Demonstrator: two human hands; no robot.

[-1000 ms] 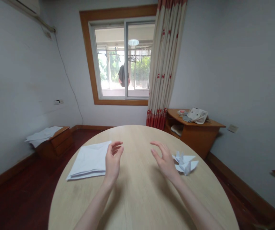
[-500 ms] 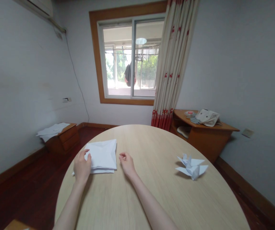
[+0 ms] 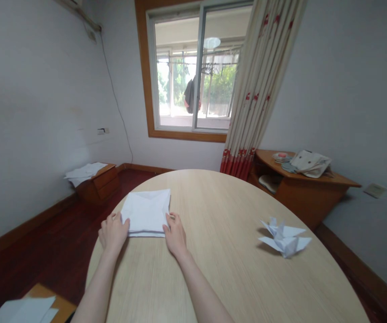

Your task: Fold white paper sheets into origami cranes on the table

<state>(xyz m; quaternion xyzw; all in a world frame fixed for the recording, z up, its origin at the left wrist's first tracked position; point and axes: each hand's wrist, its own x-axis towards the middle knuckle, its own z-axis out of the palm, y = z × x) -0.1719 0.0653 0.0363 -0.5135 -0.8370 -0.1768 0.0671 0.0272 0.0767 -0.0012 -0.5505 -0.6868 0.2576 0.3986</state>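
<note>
A squarish stack of white paper sheets (image 3: 149, 210) lies flat toward the left of the round table. My left hand (image 3: 112, 231) rests at its left edge, the thumb against the near left corner and the fingers curled along the side. At the opposite edge, my right hand (image 3: 175, 233) has thumb and fingers closed about the near right corner. Between them the two hands hold the stack from its sides. Apart from both hands, folded white paper cranes (image 3: 286, 242) sit close together on the right; their wings overlap, which hides their exact number.
The pale wooden round table (image 3: 220, 269) has its curved edge near my left forearm. Loose papers lie on a low cabinet (image 3: 104, 181) at left, with more white sheets (image 3: 28, 309) at the lower left. A wooden corner desk (image 3: 308, 197) carries a cloth bag (image 3: 311, 162).
My right hand has moved from beside the stack onto its right edge. The lower sheets, which stuck out at the near side and left, now line up better. The view has shifted left and down.
</note>
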